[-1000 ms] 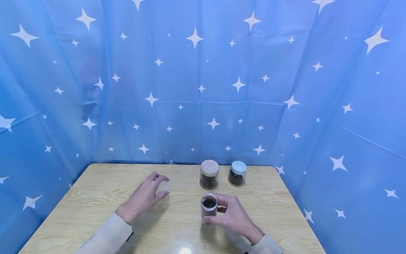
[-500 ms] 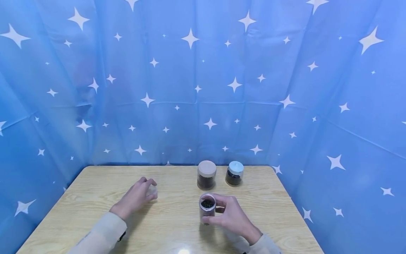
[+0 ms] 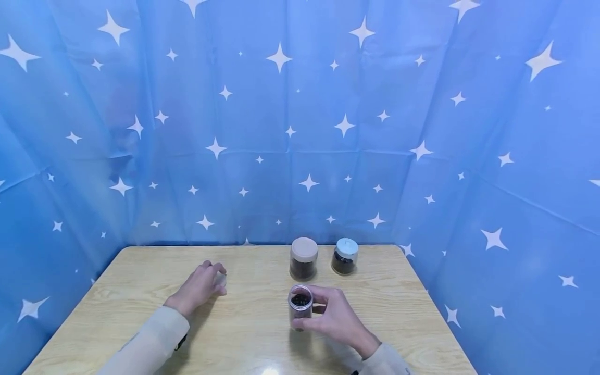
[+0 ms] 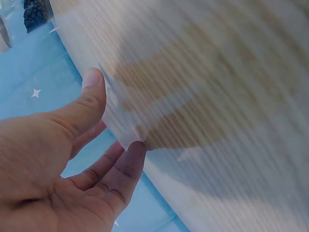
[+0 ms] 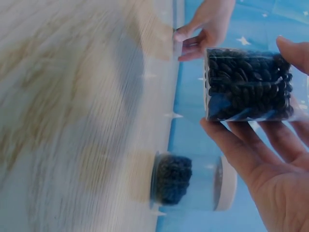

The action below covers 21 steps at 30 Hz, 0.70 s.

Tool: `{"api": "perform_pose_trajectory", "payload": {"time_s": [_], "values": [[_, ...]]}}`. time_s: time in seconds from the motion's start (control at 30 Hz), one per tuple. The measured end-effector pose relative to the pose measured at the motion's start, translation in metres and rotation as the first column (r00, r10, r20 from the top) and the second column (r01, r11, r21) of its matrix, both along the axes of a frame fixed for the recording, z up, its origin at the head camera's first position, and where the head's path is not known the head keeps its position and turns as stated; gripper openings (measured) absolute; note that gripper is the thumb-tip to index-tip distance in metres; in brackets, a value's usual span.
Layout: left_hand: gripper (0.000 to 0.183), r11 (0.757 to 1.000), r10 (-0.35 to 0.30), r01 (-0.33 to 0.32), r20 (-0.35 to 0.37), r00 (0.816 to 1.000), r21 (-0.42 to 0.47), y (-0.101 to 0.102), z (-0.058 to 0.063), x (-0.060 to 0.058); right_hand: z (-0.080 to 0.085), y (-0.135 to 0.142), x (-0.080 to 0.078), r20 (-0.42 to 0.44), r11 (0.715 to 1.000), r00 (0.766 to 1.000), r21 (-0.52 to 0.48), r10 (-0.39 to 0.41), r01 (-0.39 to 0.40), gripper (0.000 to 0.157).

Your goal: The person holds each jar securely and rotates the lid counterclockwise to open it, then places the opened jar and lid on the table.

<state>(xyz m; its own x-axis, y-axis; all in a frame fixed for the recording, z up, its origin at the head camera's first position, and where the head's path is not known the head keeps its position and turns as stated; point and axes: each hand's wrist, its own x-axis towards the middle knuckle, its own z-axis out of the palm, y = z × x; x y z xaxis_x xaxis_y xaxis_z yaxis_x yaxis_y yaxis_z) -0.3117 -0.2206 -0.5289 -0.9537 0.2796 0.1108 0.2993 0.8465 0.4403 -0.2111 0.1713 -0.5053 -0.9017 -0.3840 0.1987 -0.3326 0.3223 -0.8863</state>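
Note:
My left hand [image 3: 197,286] is low over the left half of the table, holding a whitish translucent lid [image 3: 220,280] between thumb and fingers. In the left wrist view, the lid [image 4: 118,108] shows faintly against the wood, its edge between the thumb and a fingertip. My right hand [image 3: 330,316] grips a clear jar [image 3: 297,313] by its side. That jar is upright and uncovered, with dark bean-like seeds [image 3: 300,300] inside. From the right wrist, the seeds [image 5: 248,84] look black and glossy, and thumb and fingers lie on opposite sides of the jar.
Behind the held jar stands a larger jar with a pinkish-beige lid [image 3: 304,250] and dark contents. To its right is a smaller jar with a light blue lid [image 3: 347,247]. A blue curtain [image 3: 262,120] with white stars hangs behind the wooden table [image 3: 253,338].
The left hand has moved left and lower with the lid, away from the jar. The right hand keeps its grip on the jar. The head view has shifted slightly.

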Motion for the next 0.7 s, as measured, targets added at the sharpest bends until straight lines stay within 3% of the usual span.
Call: {"api": "perform_pose_trajectory", "payload": {"time_s": [0.33, 0.7], "values": [[0.049, 1.0, -0.006, 0.005, -0.034, 0.999, -0.012, -0.001, 0.0, -0.002, 0.004, -0.006, -0.003, -0.017, 1.0, 1.0, 0.025, -0.012, 0.013, 0.056], [0.054, 0.999, 0.025, -0.025, -0.015, 1.0, -0.036, -0.007, 0.003, 0.009, 0.004, -0.025, -0.011, 0.009, 0.999, 1.0, 0.031, -0.018, 0.018, 0.056]]}}
